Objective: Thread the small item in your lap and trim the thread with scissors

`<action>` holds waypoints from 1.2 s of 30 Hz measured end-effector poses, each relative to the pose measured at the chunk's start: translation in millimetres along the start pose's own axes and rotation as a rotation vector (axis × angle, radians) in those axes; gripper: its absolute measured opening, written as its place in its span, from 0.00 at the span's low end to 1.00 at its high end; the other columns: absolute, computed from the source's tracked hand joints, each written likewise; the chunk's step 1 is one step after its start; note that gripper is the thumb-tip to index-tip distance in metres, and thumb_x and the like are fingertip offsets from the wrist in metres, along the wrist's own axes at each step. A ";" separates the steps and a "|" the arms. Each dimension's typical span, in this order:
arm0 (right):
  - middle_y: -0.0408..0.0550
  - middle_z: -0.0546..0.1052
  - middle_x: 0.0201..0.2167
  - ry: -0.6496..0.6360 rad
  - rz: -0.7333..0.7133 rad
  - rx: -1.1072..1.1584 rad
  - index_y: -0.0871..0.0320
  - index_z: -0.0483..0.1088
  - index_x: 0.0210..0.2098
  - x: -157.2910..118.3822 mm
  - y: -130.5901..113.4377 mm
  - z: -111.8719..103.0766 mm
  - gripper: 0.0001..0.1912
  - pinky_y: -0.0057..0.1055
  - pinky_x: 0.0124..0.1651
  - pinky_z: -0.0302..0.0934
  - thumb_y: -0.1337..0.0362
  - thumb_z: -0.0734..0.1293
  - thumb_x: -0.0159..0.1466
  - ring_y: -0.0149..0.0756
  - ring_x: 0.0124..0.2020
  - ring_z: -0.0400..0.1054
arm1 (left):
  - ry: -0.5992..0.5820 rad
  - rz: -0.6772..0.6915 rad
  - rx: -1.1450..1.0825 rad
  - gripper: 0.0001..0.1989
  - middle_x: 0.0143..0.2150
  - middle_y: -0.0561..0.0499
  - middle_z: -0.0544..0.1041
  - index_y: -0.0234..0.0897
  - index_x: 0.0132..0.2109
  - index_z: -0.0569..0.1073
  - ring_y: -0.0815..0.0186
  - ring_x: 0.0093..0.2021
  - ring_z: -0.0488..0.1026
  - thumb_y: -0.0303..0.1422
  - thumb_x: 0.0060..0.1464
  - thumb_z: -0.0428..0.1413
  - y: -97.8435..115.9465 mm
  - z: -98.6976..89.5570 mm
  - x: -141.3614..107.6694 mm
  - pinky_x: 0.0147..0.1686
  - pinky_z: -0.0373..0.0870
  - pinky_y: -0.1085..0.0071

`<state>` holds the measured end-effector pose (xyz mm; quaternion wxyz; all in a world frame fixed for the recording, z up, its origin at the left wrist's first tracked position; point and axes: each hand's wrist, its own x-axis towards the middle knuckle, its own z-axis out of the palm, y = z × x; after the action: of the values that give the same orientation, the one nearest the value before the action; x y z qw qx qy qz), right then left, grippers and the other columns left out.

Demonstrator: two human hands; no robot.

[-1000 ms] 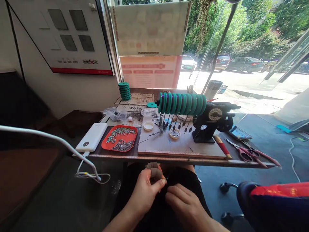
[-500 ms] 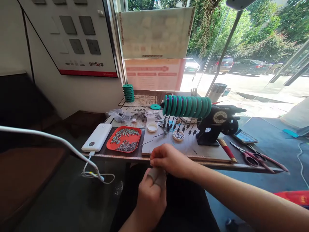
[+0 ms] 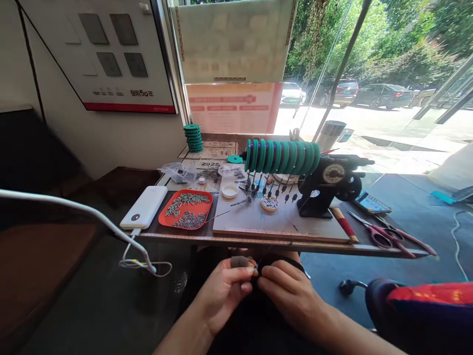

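Over the lap, in front of the table edge, my left hand (image 3: 229,286) is closed in a pinch on something small and dark that I cannot make out. A grey covering wraps one of its fingers. Just right of it, my right hand (image 3: 286,288) has its fingers pressed together near the same small item; what they hold is hidden. Beyond both hands lies a pale board (image 3: 251,224) with a round dish of small beads (image 3: 269,204) and a white lid (image 3: 229,191). A black winding device (image 3: 316,197) carries a row of green discs (image 3: 283,157) above the board.
A red tray (image 3: 162,221) of small metal parts and a white power bank (image 3: 145,207) with a cable are at left. Scissors (image 3: 380,239), a phone (image 3: 373,202) and a red-handled tool (image 3: 345,227) lie at right. A green disc stack (image 3: 193,138) stands behind.
Both hands have lowered and now sit side by side; my right hand has moved right and down from above my left. The view has shifted slightly.
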<state>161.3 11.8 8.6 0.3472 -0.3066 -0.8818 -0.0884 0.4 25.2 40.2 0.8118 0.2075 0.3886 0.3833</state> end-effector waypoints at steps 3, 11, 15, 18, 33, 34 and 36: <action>0.44 0.70 0.30 0.061 0.023 0.103 0.61 0.68 0.28 -7.5 -19.6 1.7 0.13 0.16 0.38 0.48 0.73 0.53 0.56 0.17 0.33 0.53 | 0.028 0.320 0.428 0.04 0.25 0.53 0.66 0.30 0.24 0.69 0.76 0.25 0.59 0.23 0.43 0.58 -1.1 -0.1 -3.4 0.26 0.58 0.80; 0.39 0.70 0.24 -0.487 1.070 0.989 0.65 0.65 0.31 92.1 -0.6 -30.6 0.14 0.10 0.19 0.46 0.58 0.59 0.54 0.06 0.15 0.51 | 0.407 1.522 1.382 0.09 0.40 0.44 0.70 0.32 0.40 0.71 0.65 0.41 0.68 0.20 0.51 0.51 -25.7 -14.9 4.9 0.40 0.66 0.70; 0.35 0.61 0.15 -0.655 1.142 1.079 0.66 0.62 0.32 123.0 15.9 -15.9 0.13 0.13 0.16 0.43 0.61 0.60 0.51 0.09 0.11 0.48 | 0.390 1.730 1.520 0.12 0.36 0.44 0.73 0.32 0.41 0.72 0.64 0.35 0.69 0.20 0.50 0.52 -21.8 -17.6 6.1 0.36 0.67 0.70; 0.36 0.60 0.15 -0.649 1.127 1.029 0.66 0.65 0.30 109.8 15.3 -13.2 0.13 0.11 0.18 0.44 0.60 0.61 0.51 0.08 0.14 0.49 | 0.273 1.375 1.398 0.10 0.33 0.46 0.75 0.36 0.37 0.75 0.64 0.36 0.69 0.21 0.50 0.51 -12.8 -8.4 -2.9 0.38 0.65 0.71; 0.39 0.68 0.25 0.010 0.040 0.043 0.57 0.68 0.30 1.3 7.6 8.7 0.06 0.16 0.36 0.48 0.69 0.60 0.55 0.14 0.30 0.53 | 0.004 -0.086 -0.173 0.03 0.28 0.48 0.70 0.25 0.27 0.73 0.77 0.25 0.64 0.18 0.39 0.58 2.4 1.9 -2.7 0.21 0.59 0.84; 0.40 0.68 0.25 0.031 0.124 0.103 0.59 0.67 0.27 -1.9 4.2 11.0 0.07 0.14 0.36 0.50 0.70 0.58 0.55 0.12 0.31 0.54 | -0.007 -0.082 -0.169 0.04 0.29 0.47 0.70 0.24 0.27 0.74 0.77 0.25 0.64 0.18 0.39 0.58 4.4 3.0 -3.8 0.21 0.59 0.84; 0.40 0.69 0.27 0.100 0.273 0.197 0.61 0.67 0.25 -6.2 -2.6 10.2 0.09 0.08 0.36 0.53 0.72 0.56 0.56 0.09 0.32 0.57 | -0.027 -0.075 -0.160 0.04 0.29 0.46 0.70 0.23 0.28 0.74 0.77 0.24 0.63 0.18 0.39 0.58 6.9 3.9 -4.4 0.20 0.58 0.84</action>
<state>157.6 10.5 -3.0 0.4277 -0.3832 -0.8181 0.0313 -1.5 25.9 49.1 0.8446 0.1324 0.3533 0.3798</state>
